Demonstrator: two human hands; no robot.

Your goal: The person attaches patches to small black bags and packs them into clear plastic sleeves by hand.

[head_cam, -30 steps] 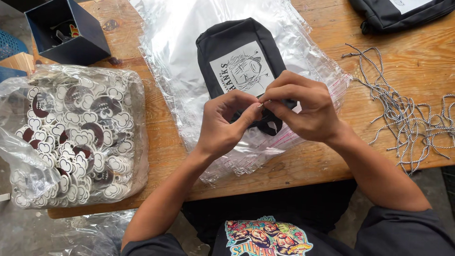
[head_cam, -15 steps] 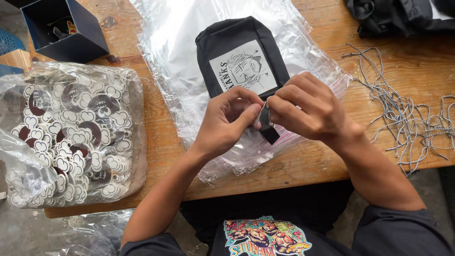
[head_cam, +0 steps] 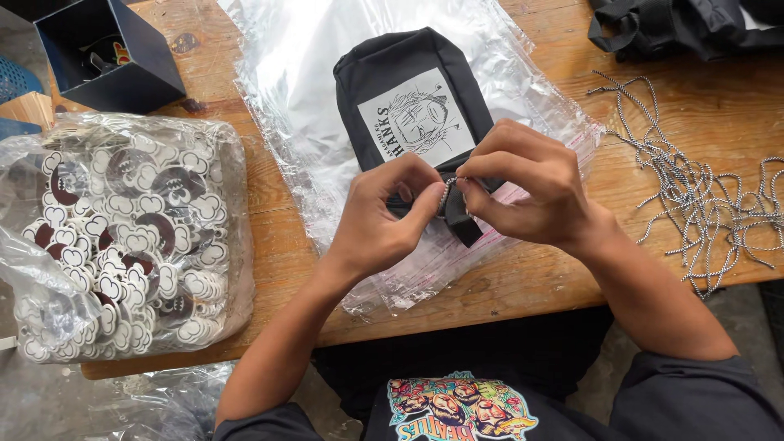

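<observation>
Pinching hard at table centre: left hand curled, thumb and forefinger closed on a short speckled black-and-white twisted cord, right hand meeting it from three o'clock, fingertips closed on the same cord at its upper end. Knuckles up on both, wrists bent inward, forearms running down toward six o'clock into dark sleeves. Just under the fingers, a black fabric pull tab, hanging off the near end of the black rectangular fabric pouch with a white printed patch. Cord seemingly going through that tab, though whether it is knotted cannot be told, the fingers covering the spot. Judging by that: cord picked and brought to the pouch, fastening apparently midway, bagging not begun, since the pouch lies on top of, not inside, the stack of clear plastic sleeves with an adhesive strip spread out beneath it. Out at three o'clock, well apart from the hands, a loose tangle of matching speckled cords on the bare wooden table, plenty left. Up at one o'clock, more black fabric pouches bunched at the table edge. Over at nine o'clock, a bulging clear plastic bag full of white-and-maroon cartoon-shaped tags. At eleven o'clock, an open dark blue square box, a few small items inside, too small to tell.
</observation>
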